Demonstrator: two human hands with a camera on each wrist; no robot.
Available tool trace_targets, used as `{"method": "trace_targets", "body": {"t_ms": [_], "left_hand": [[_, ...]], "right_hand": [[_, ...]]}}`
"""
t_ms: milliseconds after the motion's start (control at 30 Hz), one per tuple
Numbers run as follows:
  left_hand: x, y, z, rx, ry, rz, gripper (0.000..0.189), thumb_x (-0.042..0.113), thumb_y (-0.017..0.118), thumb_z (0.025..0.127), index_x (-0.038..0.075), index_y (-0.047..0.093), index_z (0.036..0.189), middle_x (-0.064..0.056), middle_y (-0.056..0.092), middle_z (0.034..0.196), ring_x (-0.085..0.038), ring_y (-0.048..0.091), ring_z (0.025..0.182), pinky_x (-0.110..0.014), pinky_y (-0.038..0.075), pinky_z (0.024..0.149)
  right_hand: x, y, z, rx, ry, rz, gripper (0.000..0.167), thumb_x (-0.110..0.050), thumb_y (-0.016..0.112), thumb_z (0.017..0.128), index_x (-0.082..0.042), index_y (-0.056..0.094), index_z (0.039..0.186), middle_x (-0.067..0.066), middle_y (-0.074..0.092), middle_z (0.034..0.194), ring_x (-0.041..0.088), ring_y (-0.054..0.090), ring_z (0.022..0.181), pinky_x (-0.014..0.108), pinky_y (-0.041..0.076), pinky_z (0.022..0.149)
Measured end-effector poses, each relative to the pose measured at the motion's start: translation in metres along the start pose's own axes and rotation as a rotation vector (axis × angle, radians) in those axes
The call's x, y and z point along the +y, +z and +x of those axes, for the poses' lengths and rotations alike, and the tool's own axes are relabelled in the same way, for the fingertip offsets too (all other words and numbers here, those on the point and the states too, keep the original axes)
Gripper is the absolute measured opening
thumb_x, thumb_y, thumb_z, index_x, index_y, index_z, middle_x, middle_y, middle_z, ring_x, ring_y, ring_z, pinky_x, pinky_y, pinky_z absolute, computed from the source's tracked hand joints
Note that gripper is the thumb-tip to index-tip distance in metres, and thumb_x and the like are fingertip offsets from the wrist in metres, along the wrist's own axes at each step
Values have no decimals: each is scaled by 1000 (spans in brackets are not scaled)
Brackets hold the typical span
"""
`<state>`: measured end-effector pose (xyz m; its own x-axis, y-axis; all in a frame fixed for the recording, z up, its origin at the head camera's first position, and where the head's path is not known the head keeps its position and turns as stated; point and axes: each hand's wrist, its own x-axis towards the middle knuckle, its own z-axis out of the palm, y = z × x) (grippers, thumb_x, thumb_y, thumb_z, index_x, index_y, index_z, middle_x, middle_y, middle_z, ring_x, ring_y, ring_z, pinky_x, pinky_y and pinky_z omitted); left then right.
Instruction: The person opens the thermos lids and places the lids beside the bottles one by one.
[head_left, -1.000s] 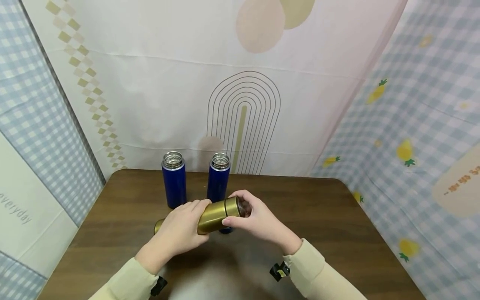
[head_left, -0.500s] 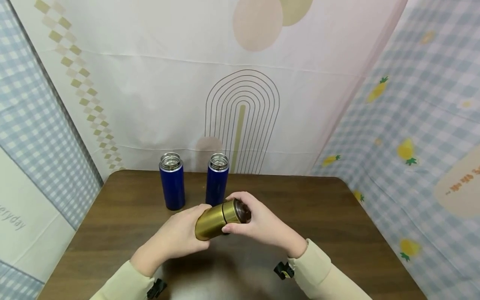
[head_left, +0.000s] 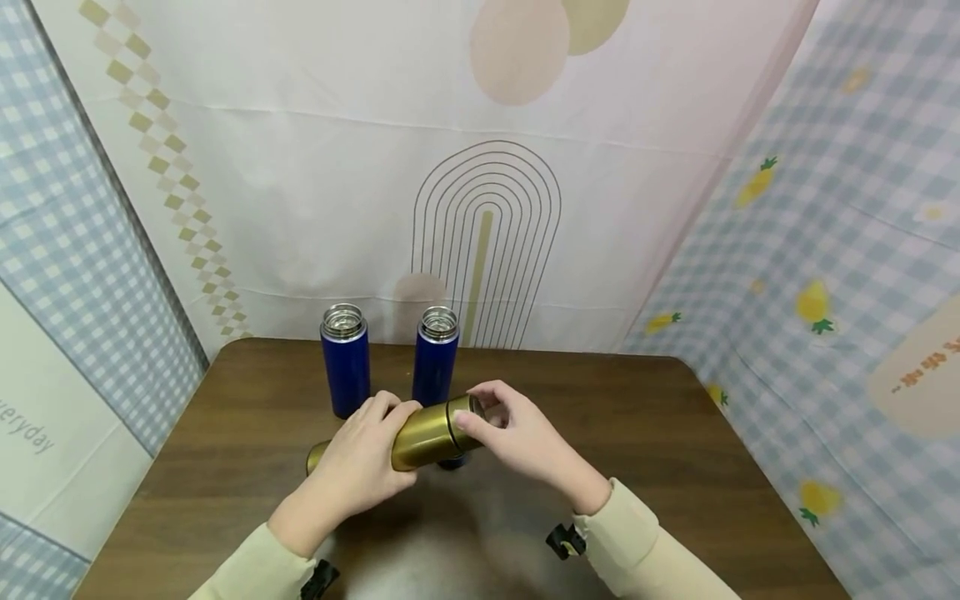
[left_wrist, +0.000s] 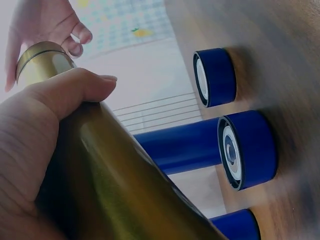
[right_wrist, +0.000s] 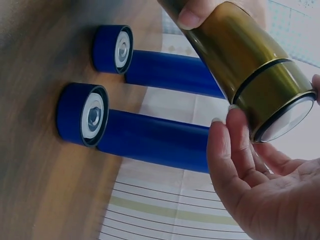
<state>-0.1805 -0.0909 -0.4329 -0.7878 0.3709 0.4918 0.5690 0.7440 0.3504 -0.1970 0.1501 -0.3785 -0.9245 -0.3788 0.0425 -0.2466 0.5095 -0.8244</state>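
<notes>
A gold thermos (head_left: 423,437) with a gold screw lid (head_left: 465,414) lies tilted in the air, its lid end toward the right. My left hand (head_left: 360,454) grips its body from above, the thumb (left_wrist: 95,86) lying along the side. At the other end my right hand (head_left: 517,437) has thumb and fingers around the lid; in the right wrist view the fingertips (right_wrist: 235,112) sit at the lid's side near the seam. Two blue lids, one (right_wrist: 82,115) nearer and one (right_wrist: 112,48) farther, rest with their insides up, mostly hidden by the thermos in the head view.
Two blue thermos bottles without lids stand upright at the back of the wooden table (head_left: 637,467), one at left (head_left: 347,371) and one (head_left: 435,362) right behind the gold thermos. A patterned cloth (head_left: 322,192) hangs behind the table.
The gold thermos has dipped its lid end toward the camera and swung back. The right thumb has shifted up on the lid. The blue bottles stay put.
</notes>
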Motion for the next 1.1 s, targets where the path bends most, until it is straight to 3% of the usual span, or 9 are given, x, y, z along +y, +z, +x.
{"method": "trace_targets", "body": {"t_ms": [233,533,867,1100], "left_hand": [[2,-2,1,-4,10,11,78,32,84,58,19,54,129,4,49,97,-13,48,81,-32,43,71],[4,-4,-1,22,27,18,75,34,84,59,20,56,127,6,47,91,-10,45,73,-29,43,65],[2,-4,-4,19,45,31,75,35,85,58,20,57,127,7,47,91,-9,46,74,-30,43,65],[1,-5,-8,17,39,32,75,34,85,57,20,58,126,7,47,91,-9,46,74,-30,43,65]], "right_hand": [[1,0,0,4,18,35,41,-45,67,88,-13,59,112,5,62,91,18,61,76,32,49,63],[1,-1,-1,-3,35,52,36,-37,69,89,-13,59,114,3,62,93,17,60,77,31,49,63],[-31,-8,-17,-54,-21,67,34,-23,69,91,-2,58,115,9,63,94,16,60,73,29,48,61],[2,-2,-9,-91,-45,56,44,-37,72,87,-16,56,123,2,65,96,16,63,79,32,52,65]]}}
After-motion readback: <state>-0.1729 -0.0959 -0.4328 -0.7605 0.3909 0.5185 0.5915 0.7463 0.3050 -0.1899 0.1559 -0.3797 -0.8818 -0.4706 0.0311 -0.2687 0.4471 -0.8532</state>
